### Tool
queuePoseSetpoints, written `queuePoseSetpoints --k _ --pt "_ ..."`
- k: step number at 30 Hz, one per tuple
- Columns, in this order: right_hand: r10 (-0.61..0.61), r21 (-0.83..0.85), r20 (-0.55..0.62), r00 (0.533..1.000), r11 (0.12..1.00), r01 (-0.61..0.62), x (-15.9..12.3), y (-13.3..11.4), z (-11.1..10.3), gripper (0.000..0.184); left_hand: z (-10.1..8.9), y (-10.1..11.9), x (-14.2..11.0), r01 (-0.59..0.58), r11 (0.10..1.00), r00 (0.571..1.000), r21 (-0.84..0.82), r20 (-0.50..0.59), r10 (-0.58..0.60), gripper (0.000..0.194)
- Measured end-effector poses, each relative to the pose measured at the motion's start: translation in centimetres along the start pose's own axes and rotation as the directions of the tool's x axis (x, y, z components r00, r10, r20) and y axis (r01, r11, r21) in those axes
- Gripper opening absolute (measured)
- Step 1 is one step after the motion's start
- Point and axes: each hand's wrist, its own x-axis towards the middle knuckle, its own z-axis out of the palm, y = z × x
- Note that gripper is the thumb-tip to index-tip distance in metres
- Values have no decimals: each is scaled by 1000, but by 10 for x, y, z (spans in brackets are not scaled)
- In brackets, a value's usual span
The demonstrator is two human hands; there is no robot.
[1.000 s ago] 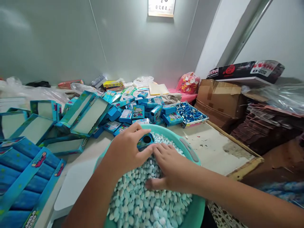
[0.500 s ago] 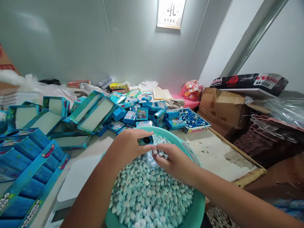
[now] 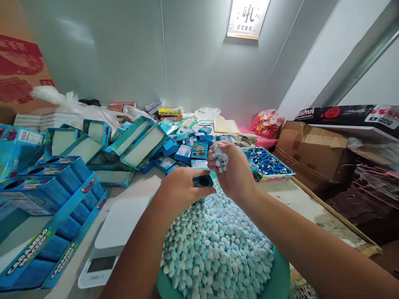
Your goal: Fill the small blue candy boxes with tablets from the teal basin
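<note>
Our work looks mid-filling. Our left grip (image 3: 179, 187) is clamped on a small blue box (image 3: 204, 181), round hole showing, over the twelve o'clock side of the teal basin (image 3: 283, 265), whose centre is our dial. Our right grip (image 3: 232, 168) is curled around a handful of pellets (image 3: 220, 160) at about half past twelve, beside the box. The next move probably calls for bringing the handful over that hole and loosening gradually, so strays drop into the basin. Loose boxes (image 3: 199, 150) crowd eleven, a tray (image 3: 277, 177) of blue pieces takes one, and a white scale (image 3: 121, 224) sits at nine. The surface (image 3: 296, 203) is more open at two, up to its wooden edge (image 3: 336, 215).
</note>
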Motion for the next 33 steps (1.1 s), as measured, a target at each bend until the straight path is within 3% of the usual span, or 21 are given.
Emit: queuePoseSetpoints --k 4,13,22,33 --pt "17 40 -11 1000 999 -17 11 14 13 11 -1 -2 4 -20 999 1000 26 14 20 39" --pt "20 13 31 999 1000 -20 3 20 5 9 2 -4 3 -16 997 999 -78 37 19 20" --pt "-2 10 95 996 1000 1 -3 20 1 7 3 -3 2 16 995 999 -98 44 -12 19" --pt "33 -4 73 997 999 -33 -5 21 2 6 3 -2 3 -15 995 1000 -95 0 16 15"
